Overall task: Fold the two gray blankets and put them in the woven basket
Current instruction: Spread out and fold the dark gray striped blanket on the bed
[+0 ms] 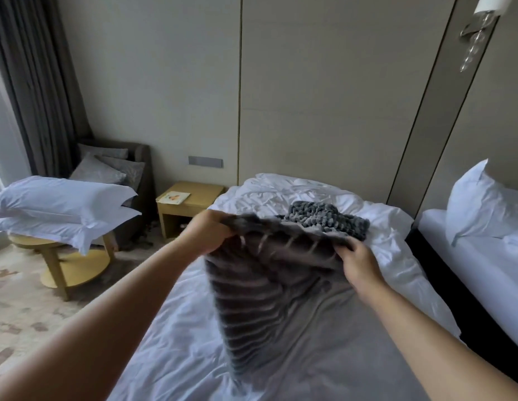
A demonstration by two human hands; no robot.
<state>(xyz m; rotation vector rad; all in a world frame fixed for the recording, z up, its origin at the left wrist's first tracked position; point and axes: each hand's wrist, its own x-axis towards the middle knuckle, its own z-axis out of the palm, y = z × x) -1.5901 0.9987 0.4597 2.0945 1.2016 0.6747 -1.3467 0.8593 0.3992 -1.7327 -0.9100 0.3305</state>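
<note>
Over the middle of the bed (176,351), the left hand (210,233) and the right hand (358,264) each pinch the top edge of the ribbed gray blanket (260,299), fingers curled round the cloth, so it hangs, blurred, down onto the bed. The chunky knit gray blanket (328,219) lies in a heap on the bed nearer its head end, just behind the held one.

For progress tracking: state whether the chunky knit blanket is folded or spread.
Not spread: the chunky knit blanket lies in a compact heap on the bed; whether folded, cannot tell.
</note>
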